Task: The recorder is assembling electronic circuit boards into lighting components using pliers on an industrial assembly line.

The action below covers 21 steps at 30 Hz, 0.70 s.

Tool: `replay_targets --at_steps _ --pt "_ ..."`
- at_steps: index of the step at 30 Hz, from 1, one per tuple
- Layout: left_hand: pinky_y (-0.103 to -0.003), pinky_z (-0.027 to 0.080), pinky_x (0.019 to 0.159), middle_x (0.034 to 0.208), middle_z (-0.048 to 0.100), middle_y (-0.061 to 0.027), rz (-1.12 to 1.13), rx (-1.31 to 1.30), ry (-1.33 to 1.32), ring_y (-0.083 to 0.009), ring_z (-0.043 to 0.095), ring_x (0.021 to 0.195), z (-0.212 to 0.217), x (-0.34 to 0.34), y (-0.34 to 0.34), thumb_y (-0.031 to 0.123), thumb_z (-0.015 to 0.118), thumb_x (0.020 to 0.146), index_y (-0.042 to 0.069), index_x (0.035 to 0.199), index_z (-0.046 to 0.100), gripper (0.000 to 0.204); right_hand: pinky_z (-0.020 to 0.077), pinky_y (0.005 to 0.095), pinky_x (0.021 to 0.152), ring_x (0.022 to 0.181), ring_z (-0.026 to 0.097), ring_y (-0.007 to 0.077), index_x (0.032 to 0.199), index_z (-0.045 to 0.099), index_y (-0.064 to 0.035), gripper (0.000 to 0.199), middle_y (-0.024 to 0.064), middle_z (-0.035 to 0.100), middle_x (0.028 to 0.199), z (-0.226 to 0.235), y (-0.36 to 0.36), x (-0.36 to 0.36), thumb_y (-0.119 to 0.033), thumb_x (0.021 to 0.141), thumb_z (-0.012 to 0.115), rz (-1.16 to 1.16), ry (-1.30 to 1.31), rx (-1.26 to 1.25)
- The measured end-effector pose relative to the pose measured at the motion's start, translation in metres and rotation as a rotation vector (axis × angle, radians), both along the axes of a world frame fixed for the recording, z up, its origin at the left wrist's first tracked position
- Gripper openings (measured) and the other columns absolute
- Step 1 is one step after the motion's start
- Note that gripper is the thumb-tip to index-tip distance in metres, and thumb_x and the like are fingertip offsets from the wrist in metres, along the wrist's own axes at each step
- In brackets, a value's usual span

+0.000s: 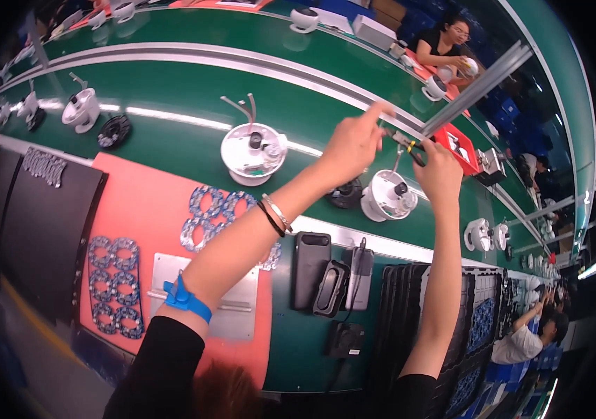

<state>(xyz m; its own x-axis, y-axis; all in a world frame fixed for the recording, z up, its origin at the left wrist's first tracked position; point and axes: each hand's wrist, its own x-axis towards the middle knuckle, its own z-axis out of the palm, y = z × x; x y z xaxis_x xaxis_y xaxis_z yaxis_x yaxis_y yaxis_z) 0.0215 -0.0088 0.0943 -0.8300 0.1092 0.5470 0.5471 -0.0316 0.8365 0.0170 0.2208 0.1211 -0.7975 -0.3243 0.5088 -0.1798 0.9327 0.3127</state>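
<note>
Both my arms are raised over the green conveyor belt (172, 84). My left hand (355, 145) pinches one end of a small black and yellow part (407, 144). My right hand (440, 172) grips its other end. Just below the hands stand a white dome housing (387, 197) and a black dome piece (345, 194). Another white dome housing (252, 153), with wires sticking up, sits to the left of my left forearm. I wear a blue wrist strap (186, 300) on the left arm.
A red mat (148, 209) holds ring-shaped circuit boards (207, 213) and a metal plate (165, 276). Black devices (310, 269) lie by the belt edge, and black trays (476, 314) sit at right. A grey rail (480, 80) crosses above. Other people work at the far right.
</note>
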Motion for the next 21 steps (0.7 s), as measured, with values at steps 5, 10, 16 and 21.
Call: replay_targets --at_steps 5,10,16,21 --pt "-0.037 0.05 0.06 0.071 0.058 -0.0114 0.401 -0.342 0.264 -0.0244 0.064 0.067 0.005 0.007 -0.108 -0.001 0.051 0.092 0.008 0.106 0.063 0.02 0.0548 0.0452 0.072 0.087 0.069 0.0317 0.104 0.068 -0.0104 0.031 0.0104 0.067 0.087 0.011 -0.082 -0.005 -0.021 0.076 0.077 0.208 -0.111 -0.074" --pt "-0.045 0.052 0.072 0.082 0.07 -0.019 0.497 -0.719 -0.078 -0.0379 0.068 0.079 -0.049 0.014 -0.195 0.009 0.06 0.092 0.005 0.101 0.073 0.017 0.0536 0.042 0.073 0.086 0.068 0.0278 0.095 0.066 -0.0109 0.025 0.0078 0.066 0.086 -0.006 -0.138 -0.012 -0.023 0.076 0.077 0.37 -0.125 0.055" --pt "-0.048 0.055 0.082 0.089 0.073 -0.0168 0.402 -0.895 0.004 -0.0373 0.07 0.091 -0.067 0.017 -0.191 0.014 0.067 0.088 0.009 0.106 0.075 0.021 0.0479 0.0391 0.074 0.091 0.066 0.0259 0.094 0.065 -0.0112 0.027 0.0067 0.063 0.087 -0.034 -0.162 -0.029 -0.021 0.073 0.078 0.444 -0.1 0.138" --pt "-0.046 0.056 0.074 0.082 0.071 -0.017 0.312 -0.926 0.132 -0.0365 0.071 0.082 -0.079 0.005 -0.177 0.015 0.069 0.087 0.01 0.093 0.072 0.008 0.0452 0.04 0.086 0.1 0.061 0.0261 0.098 0.063 -0.0104 0.026 0.0074 0.061 0.095 -0.044 -0.178 -0.044 -0.012 0.073 0.071 0.527 -0.038 0.269"
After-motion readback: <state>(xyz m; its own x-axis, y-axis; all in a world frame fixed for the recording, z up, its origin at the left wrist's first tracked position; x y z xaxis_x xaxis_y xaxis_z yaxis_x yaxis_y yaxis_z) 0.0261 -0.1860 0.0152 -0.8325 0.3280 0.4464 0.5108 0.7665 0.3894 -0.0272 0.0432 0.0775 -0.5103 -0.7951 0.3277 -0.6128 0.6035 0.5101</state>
